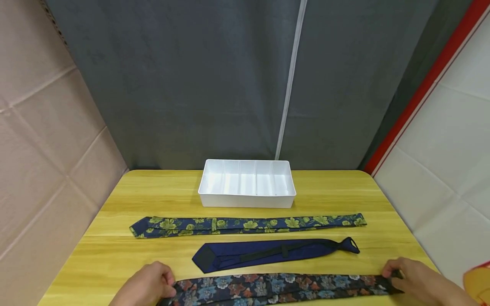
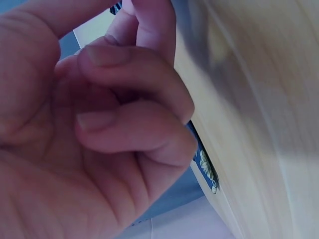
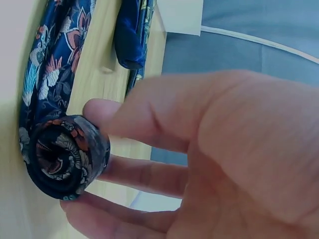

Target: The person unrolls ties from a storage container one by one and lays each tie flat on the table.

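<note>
A dark floral tie (image 1: 283, 285) with blue, red and white flowers lies across the table's near edge. My left hand (image 1: 147, 282) pinches its left end between thumb and forefinger, the other fingers curled in. At the other end, my right hand (image 1: 415, 278) holds a coil, thumb on one side and fingertips on the other. In the right wrist view this rolled end (image 3: 65, 157) shows as a tight spiral, the flat length running away from it. Beyond lie a navy tie (image 1: 268, 251) with a ready-made knot and a tie with yellow-green flowers (image 1: 249, 225).
A white box (image 1: 246, 201) with several compartments stands at the back of the wooden table (image 1: 160, 193). A dark grey curtain (image 1: 191, 85) hangs behind it, with pale panels on both sides. Something yellow and red (image 1: 478, 282) shows at the right edge.
</note>
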`<state>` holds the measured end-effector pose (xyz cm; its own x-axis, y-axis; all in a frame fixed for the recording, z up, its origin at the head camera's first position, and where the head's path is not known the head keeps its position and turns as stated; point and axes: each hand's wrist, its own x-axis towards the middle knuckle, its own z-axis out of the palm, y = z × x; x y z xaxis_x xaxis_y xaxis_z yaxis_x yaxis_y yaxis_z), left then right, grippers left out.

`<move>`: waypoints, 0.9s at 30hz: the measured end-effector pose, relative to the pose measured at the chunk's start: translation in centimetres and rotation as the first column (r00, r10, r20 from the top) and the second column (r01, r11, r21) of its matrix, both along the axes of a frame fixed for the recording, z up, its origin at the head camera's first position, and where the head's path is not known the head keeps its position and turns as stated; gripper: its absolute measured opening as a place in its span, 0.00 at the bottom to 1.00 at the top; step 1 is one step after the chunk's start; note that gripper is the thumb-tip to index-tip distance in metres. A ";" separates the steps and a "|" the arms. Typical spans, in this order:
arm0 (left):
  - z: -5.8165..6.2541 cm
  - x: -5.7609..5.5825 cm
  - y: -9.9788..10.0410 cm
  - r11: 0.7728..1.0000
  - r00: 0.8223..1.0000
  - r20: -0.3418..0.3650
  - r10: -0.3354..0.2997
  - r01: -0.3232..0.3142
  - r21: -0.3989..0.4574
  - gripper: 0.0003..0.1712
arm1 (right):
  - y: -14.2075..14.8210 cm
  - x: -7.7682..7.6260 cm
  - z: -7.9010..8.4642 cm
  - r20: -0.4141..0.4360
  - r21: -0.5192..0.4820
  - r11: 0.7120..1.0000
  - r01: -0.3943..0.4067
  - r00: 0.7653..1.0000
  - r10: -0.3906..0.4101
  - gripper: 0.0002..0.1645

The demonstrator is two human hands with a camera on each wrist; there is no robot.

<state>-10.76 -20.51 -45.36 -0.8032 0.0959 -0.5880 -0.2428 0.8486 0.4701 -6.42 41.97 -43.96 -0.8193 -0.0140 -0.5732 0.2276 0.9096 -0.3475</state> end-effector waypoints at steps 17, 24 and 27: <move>-0.2 -0.2 -1.9 1.000 0.999 0.029 0.016 -0.016 -0.016 0.09 | 1.2 0.3 -1.0 -0.142 -0.061 0.996 -0.064 0.988 0.055 0.15; 0.0 -0.2 -2.3 1.000 0.999 0.031 0.014 -0.013 -0.028 0.08 | 2.9 -0.3 -1.1 -0.161 -0.176 0.954 -0.244 0.963 0.217 0.09; -0.2 -0.2 -2.5 1.000 1.000 0.019 0.015 -0.014 -0.028 0.08 | 3.1 -0.6 -1.1 -0.134 -0.182 0.950 -0.252 0.964 0.230 0.11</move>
<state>-10.91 -22.97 -45.53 -0.7930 0.0679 -0.6054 -0.2638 0.8575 0.4417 -6.97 45.11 -45.05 -0.8353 -0.3216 -0.4460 -0.0393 0.8440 -0.5349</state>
